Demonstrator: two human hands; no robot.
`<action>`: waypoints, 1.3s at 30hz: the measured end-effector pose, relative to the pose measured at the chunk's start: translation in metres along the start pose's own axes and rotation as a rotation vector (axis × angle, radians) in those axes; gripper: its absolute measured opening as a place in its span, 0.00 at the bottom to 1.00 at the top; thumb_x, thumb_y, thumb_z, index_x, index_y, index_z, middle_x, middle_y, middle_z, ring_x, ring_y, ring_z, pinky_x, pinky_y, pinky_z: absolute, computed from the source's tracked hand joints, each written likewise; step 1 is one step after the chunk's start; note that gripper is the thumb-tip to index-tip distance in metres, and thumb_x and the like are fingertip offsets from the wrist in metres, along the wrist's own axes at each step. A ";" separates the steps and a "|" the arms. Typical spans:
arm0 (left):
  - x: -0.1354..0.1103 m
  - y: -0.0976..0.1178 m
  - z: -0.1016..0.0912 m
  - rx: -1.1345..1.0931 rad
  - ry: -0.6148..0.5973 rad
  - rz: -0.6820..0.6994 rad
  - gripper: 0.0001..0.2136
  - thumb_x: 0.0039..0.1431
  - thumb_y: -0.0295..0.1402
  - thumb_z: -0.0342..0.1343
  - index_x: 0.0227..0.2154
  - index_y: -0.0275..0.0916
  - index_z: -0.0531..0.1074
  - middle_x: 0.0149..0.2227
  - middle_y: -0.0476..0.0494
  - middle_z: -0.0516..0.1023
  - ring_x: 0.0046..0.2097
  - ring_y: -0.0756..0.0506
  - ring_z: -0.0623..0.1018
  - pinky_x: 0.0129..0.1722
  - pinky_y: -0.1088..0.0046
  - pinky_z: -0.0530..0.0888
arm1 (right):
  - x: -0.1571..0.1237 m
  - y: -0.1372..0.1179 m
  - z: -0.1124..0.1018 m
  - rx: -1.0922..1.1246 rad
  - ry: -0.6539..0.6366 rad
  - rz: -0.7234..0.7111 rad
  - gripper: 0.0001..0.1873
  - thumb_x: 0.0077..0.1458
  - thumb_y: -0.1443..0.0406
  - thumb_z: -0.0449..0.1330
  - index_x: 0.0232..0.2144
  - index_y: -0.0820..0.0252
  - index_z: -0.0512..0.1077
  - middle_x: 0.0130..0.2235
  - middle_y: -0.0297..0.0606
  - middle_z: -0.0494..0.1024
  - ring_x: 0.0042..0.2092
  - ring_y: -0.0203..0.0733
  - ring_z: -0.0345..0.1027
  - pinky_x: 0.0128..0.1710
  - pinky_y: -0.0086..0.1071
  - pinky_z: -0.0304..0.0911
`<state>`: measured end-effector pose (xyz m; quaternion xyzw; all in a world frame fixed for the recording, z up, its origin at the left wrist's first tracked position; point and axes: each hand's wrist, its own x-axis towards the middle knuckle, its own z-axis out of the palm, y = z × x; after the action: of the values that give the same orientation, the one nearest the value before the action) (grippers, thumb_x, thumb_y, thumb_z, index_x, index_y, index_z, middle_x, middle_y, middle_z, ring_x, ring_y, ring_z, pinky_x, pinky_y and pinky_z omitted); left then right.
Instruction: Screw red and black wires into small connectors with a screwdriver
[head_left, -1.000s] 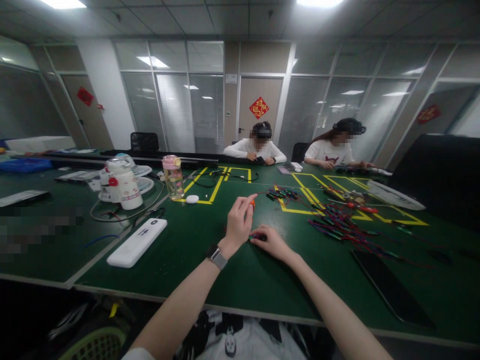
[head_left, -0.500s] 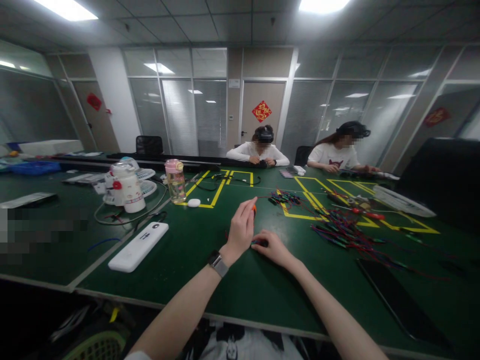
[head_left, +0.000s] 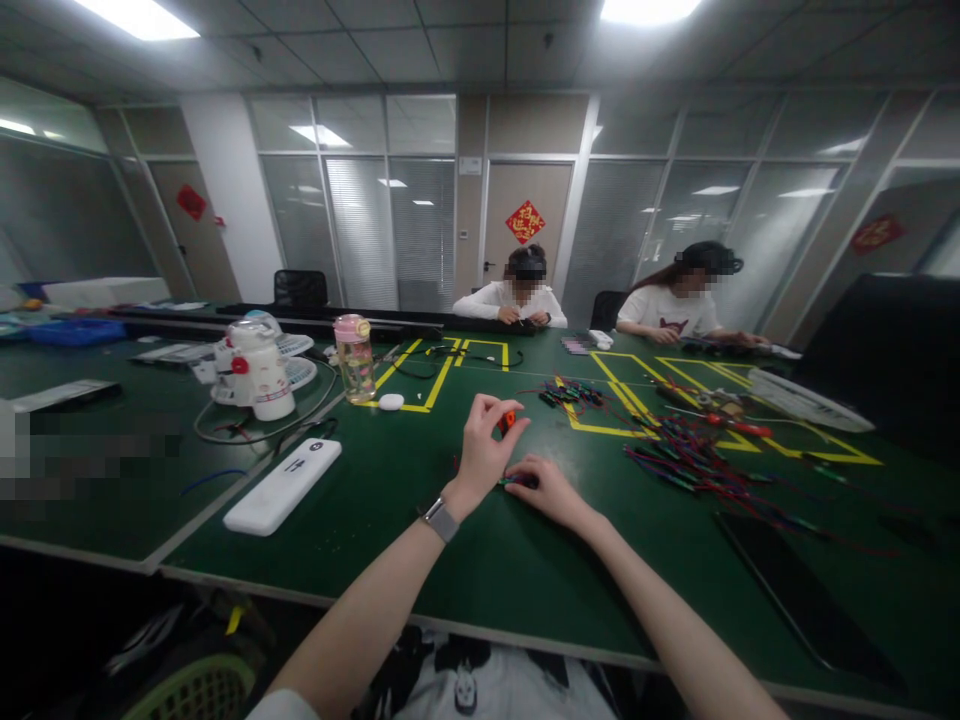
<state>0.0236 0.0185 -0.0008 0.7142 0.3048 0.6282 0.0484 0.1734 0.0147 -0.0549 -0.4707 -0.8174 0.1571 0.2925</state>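
Observation:
My left hand, a watch on its wrist, is raised just above the green table with fingers curled round the orange handle of a small screwdriver held upright. My right hand lies on the table just right of it, fingers pinched on a small dark connector with coloured wires. The screwdriver's tip points down toward that connector; the contact itself is hidden by my fingers.
A heap of red, green and blue wires spreads to the right, another small bundle farther back. A white flat device, a pink-lidded bottle and a white fan stand left. A dark slab lies right. Two people sit across.
My left fingers have curled tighter round the orange screwdriver handle, and the hand has shifted slightly. My right hand stays on the connector. The view has tilted a little.

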 end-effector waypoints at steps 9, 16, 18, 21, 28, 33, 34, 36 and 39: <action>0.000 0.001 -0.001 -0.196 -0.127 -0.065 0.16 0.67 0.30 0.42 0.54 0.41 0.67 0.48 0.41 0.72 0.46 0.47 0.75 0.45 0.71 0.73 | -0.001 0.001 -0.001 0.018 0.016 -0.013 0.09 0.51 0.65 0.63 0.36 0.59 0.79 0.31 0.38 0.74 0.33 0.41 0.68 0.36 0.33 0.62; 0.002 -0.001 -0.002 -0.051 0.000 -0.052 0.07 0.59 0.32 0.57 0.40 0.41 0.75 0.34 0.48 0.68 0.35 0.50 0.72 0.38 0.73 0.71 | 0.000 0.003 0.002 0.011 0.013 -0.005 0.08 0.51 0.65 0.64 0.35 0.59 0.79 0.32 0.39 0.75 0.35 0.42 0.68 0.38 0.33 0.62; 0.002 -0.001 -0.002 -0.037 0.014 -0.057 0.06 0.58 0.33 0.58 0.38 0.41 0.76 0.34 0.48 0.67 0.35 0.50 0.71 0.38 0.73 0.71 | 0.000 0.002 0.002 0.007 0.009 0.001 0.08 0.51 0.65 0.64 0.36 0.59 0.79 0.32 0.39 0.75 0.35 0.42 0.68 0.38 0.33 0.62; 0.003 -0.001 -0.003 -0.074 -0.030 -0.077 0.11 0.64 0.32 0.49 0.45 0.41 0.74 0.38 0.45 0.70 0.39 0.49 0.73 0.42 0.71 0.72 | 0.000 0.002 0.001 -0.008 0.000 0.004 0.09 0.52 0.65 0.63 0.36 0.59 0.80 0.33 0.39 0.74 0.36 0.42 0.68 0.39 0.33 0.62; 0.007 0.000 -0.004 -0.275 -0.146 -0.109 0.14 0.65 0.32 0.47 0.51 0.41 0.71 0.46 0.41 0.75 0.42 0.48 0.77 0.39 0.72 0.77 | -0.001 0.001 0.000 -0.060 -0.007 0.002 0.11 0.53 0.64 0.62 0.39 0.58 0.80 0.34 0.41 0.74 0.39 0.44 0.67 0.41 0.35 0.62; 0.010 0.000 -0.004 -0.196 -0.116 -0.142 0.10 0.59 0.32 0.56 0.43 0.41 0.76 0.36 0.46 0.72 0.35 0.50 0.75 0.32 0.76 0.76 | -0.007 -0.001 0.000 -0.106 0.010 -0.037 0.11 0.55 0.62 0.61 0.39 0.57 0.79 0.36 0.42 0.74 0.41 0.47 0.66 0.42 0.39 0.62; 0.011 0.000 -0.004 -0.178 -0.102 -0.149 0.09 0.58 0.33 0.57 0.41 0.41 0.77 0.34 0.46 0.70 0.34 0.50 0.74 0.30 0.77 0.75 | -0.008 -0.002 0.000 -0.100 0.024 -0.046 0.11 0.55 0.62 0.60 0.40 0.57 0.79 0.37 0.42 0.74 0.41 0.48 0.66 0.43 0.40 0.62; 0.012 -0.001 -0.004 -0.145 -0.079 -0.156 0.07 0.55 0.33 0.60 0.37 0.41 0.77 0.32 0.48 0.68 0.33 0.51 0.73 0.28 0.78 0.74 | -0.010 -0.006 -0.003 -0.056 0.084 -0.067 0.13 0.55 0.62 0.60 0.43 0.56 0.77 0.39 0.43 0.74 0.44 0.49 0.66 0.46 0.42 0.62; 0.015 -0.002 -0.003 -0.081 -0.068 -0.149 0.05 0.53 0.34 0.62 0.33 0.40 0.77 0.31 0.49 0.66 0.32 0.51 0.71 0.27 0.79 0.71 | -0.007 -0.015 -0.004 0.128 0.233 -0.071 0.19 0.52 0.63 0.62 0.48 0.56 0.71 0.44 0.43 0.72 0.45 0.48 0.67 0.48 0.43 0.63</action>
<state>0.0202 0.0264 0.0116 0.7082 0.3295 0.6099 0.1341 0.1683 0.0011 -0.0455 -0.4369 -0.7823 0.1429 0.4204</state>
